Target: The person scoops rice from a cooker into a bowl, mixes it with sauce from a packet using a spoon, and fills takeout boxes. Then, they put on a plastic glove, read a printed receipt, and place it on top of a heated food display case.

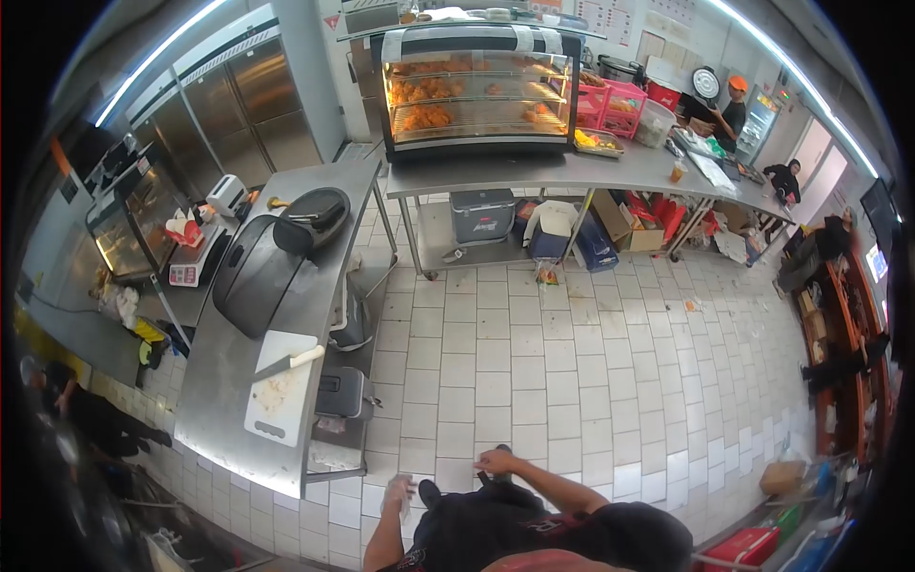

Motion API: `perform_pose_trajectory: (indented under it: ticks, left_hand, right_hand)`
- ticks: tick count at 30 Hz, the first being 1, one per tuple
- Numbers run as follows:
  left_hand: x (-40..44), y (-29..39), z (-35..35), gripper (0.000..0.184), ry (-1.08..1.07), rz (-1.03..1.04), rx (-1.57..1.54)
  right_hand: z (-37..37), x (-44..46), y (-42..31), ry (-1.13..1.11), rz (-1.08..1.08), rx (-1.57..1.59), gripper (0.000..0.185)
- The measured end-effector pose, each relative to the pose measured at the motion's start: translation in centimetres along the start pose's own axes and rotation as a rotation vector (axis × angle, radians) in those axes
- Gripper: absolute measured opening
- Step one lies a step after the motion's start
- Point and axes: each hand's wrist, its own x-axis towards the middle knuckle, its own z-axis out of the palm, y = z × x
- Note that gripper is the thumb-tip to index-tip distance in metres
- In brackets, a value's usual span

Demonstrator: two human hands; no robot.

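Observation:
My left hand hangs low in front of my dark apron, in what looks like a clear plastic glove. Its fingers are loosely apart and hold nothing that I can see. Close to my body, my right hand is bare with its fingers curled in, and no object shows in it. Neither hand touches a surface. Nearest to the left hand is the steel table, which carries a white cutting board. A knife with a white handle lies across the board among small crumbs.
A black lidded appliance stands on the steel table. Ahead, a lit display case of fried food sits on a long counter. Coolers and boxes are stored underneath. White tiles cover the floor. Other people are at the right.

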Motion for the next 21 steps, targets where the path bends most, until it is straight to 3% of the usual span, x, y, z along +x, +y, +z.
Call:
perform_pose_trajectory:
  ticks: [2,3,5,8,11,13,14,15,16,17,18,19,21]
  left_hand:
    - [-0.7,-6.8,-4.9,0.032,-0.057,0.234,0.111]
    - [-1.9,-8.6,-6.5,0.031,-0.007,0.153,0.122]
    - [-4.1,-11.5,-9.6,0.029,0.056,0.002,0.186]
    - [-5.1,-12.8,-12.7,0.030,-0.004,-0.128,0.529]
    - [-2.0,-11.2,-13.0,0.031,-0.126,-0.045,0.985]
    - [2.3,-7.7,-10.7,0.033,-0.243,0.171,1.402]
    - [4.9,-5.5,-8.6,0.034,-0.285,0.308,1.612]
    - [8.9,-4.0,-6.5,0.034,-0.283,0.385,1.714]
    - [13.8,-1.6,-3.8,0.039,-0.256,0.299,1.618]
    - [16.3,2.3,-0.9,0.036,-0.073,0.184,1.114]
    - [19.8,6.0,1.6,0.038,-0.177,0.827,1.576]
    - [23.0,11.9,4.2,0.045,-0.433,0.874,1.835]
    - [28.7,23.2,10.3,0.046,-0.387,0.965,1.885]
  right_hand:
    - [2.1,-1.6,3.1,0.040,0.024,-0.145,0.058]
    - [2.9,-2.7,3.6,0.089,0.020,-0.158,0.058]
    - [4.3,-4.6,2.7,0.106,0.593,0.255,0.058]
    - [8.5,-6.5,3.1,0.347,0.740,0.531,0.060]
    - [10.7,-8.9,2.6,0.287,0.793,0.377,0.061]
    - [13.2,-10.4,3.9,0.348,0.760,0.336,0.066]
    - [14.3,-10.9,5.4,0.284,0.870,0.453,0.062]
    - [13.9,-12.5,3.7,0.407,0.945,0.734,0.057]
    - [13.3,-13.0,3.4,0.385,0.990,0.872,0.052]
    - [15.1,-13.6,5.6,0.445,1.023,0.953,0.051]
    - [16.3,-13.6,7.3,0.531,1.054,1.050,0.050]
    - [16.4,-13.2,8.5,0.592,1.074,1.011,0.047]
    - [15.1,-14.5,6.8,0.815,1.091,1.138,0.044]
